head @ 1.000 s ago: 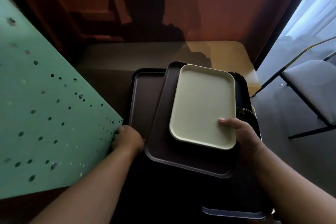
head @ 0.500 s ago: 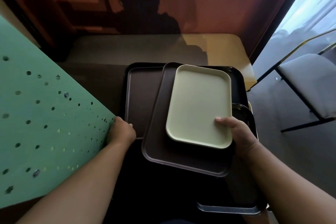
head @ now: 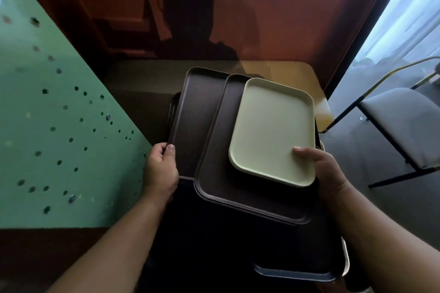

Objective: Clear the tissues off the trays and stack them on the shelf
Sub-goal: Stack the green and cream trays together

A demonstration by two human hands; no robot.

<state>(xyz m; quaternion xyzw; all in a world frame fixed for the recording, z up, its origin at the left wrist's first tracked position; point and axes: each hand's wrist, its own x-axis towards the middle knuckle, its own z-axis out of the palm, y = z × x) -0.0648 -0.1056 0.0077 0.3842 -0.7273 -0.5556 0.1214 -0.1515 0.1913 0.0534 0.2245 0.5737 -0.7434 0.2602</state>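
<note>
Your left hand [head: 161, 169] grips the near left edge of a dark brown tray [head: 190, 121], thumb laid on top of the rim and fingers curled under it. Your right hand [head: 326, 171] holds the right side of the stack, its thumb pressed flat on the near right corner of a pale cream tray [head: 271, 131] while the other fingers are hidden beneath. The cream tray lies tilted on a second brown tray [head: 228, 188], which overlaps the first one at an angle. More dark trays [head: 297, 271] sit below these, their edges showing at the lower right. No tissues can be seen on any of the tray tops. The stack is over a tan shelf surface [head: 285, 71] backed by a reddish-brown panel [head: 297, 12] that carries a person's shadow. To your left rises a green board [head: 59, 138] dotted with small holes and stars. To your right stands a grey-cushioned chair [head: 400, 121] beside a bright curtain [head: 409, 16].
</note>
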